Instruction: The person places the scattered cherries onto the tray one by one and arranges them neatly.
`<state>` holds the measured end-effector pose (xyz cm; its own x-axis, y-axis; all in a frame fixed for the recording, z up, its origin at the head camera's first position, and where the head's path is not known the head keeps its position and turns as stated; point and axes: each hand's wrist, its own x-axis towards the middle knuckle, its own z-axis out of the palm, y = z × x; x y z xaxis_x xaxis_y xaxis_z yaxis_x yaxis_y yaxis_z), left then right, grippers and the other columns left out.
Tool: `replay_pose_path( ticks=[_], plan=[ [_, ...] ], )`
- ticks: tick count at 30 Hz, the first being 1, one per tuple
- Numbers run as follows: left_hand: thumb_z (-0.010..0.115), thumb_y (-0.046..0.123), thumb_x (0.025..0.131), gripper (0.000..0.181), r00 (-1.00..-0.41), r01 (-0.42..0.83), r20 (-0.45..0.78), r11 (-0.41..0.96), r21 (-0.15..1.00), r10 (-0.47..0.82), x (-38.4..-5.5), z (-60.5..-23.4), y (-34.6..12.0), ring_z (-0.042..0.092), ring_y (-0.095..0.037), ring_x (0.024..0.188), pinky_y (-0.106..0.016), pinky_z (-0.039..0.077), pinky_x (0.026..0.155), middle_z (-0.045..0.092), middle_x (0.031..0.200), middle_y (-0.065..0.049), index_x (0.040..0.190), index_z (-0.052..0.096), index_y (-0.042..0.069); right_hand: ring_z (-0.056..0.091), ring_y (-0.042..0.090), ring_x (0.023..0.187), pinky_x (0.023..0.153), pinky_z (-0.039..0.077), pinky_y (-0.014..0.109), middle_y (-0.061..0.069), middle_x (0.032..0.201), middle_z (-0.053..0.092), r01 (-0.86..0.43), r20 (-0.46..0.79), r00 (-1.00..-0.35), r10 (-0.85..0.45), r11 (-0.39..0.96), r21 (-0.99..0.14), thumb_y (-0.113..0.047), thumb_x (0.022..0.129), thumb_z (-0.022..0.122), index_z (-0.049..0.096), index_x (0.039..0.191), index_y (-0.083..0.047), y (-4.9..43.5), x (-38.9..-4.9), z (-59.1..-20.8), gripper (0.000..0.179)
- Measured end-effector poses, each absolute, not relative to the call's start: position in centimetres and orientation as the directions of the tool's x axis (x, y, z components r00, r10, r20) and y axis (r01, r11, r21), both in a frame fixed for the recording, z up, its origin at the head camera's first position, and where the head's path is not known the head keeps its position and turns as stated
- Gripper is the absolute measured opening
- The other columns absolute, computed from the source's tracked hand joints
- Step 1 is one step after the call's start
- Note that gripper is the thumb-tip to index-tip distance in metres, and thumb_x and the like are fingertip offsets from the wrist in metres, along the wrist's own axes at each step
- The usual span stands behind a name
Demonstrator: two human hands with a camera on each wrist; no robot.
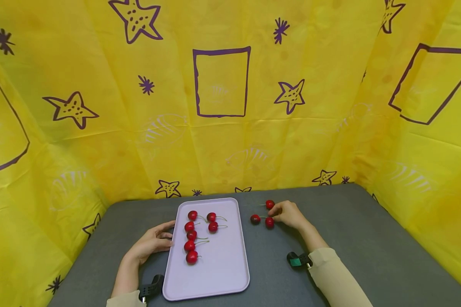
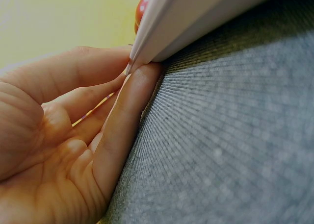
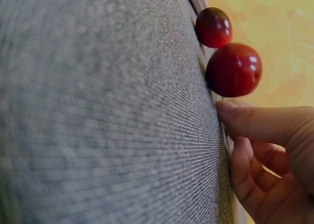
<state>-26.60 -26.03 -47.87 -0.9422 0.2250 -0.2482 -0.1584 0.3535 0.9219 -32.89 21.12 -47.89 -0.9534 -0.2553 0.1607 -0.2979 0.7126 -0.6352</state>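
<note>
A pale lilac tray (image 1: 215,273) lies on the table with several red cherries (image 1: 191,257) on it, stems mostly pointing right. My left hand (image 1: 151,244) touches the tray's left edge. In the left wrist view its digits (image 2: 125,101) meet at the rim, one tip low against the table. Right of the tray, my right hand (image 1: 289,215) is beside three cherries. Its thumb and finger (image 3: 255,123) come together just by the nearest cherry (image 3: 234,69); whether they pinch a stem is hidden. A darker cherry (image 1: 255,219) lies left of that one, and another cherry (image 1: 270,204) farther back.
A grey cloth-covered table (image 1: 276,273) lies under everything. Yellow curtains (image 1: 223,149) with starfish and fish prints stand behind it and at both sides. Black bands (image 1: 298,260) circle both wrists.
</note>
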Motion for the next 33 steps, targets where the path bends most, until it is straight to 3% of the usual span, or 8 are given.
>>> replay_pose_path(
  ticks=[16, 33],
  plan=[
    [0.072, 0.011, 0.084, 0.079, -0.943, -0.161, -0.249, 0.351, 0.922, 0.222, -26.65, -47.97, -26.08, 0.061, -0.018, 0.096, -0.031, 0.06, 0.087, 0.057, 0.117, -0.018, 0.152, 0.033, 0.002, 0.052, 0.008, 0.066, 0.063, 0.041, 0.022, -0.003, 0.069, 0.07, -0.276, 0.118, -0.958, -0.26, 0.739, -0.615, -0.019, 0.077, 0.082, 0.075, 0.075, -0.014, 21.39, -32.7, -47.56, 0.009],
    [0.072, 0.01, 0.084, 0.078, -0.945, -0.163, -0.249, 0.351, 0.922, 0.215, -26.7, -48.14, -26.1, 0.061, -0.018, 0.095, -0.031, 0.06, 0.086, 0.057, 0.115, -0.017, 0.152, 0.034, 0.002, 0.052, 0.007, 0.072, 0.069, 0.042, 0.021, -0.004, 0.076, 0.069, -0.333, 0.098, -0.933, -0.348, 0.724, -0.604, -0.015, 0.084, 0.074, 0.073, 0.076, -0.014, 21.62, -32.46, -47.66, 0.008]
  ],
)
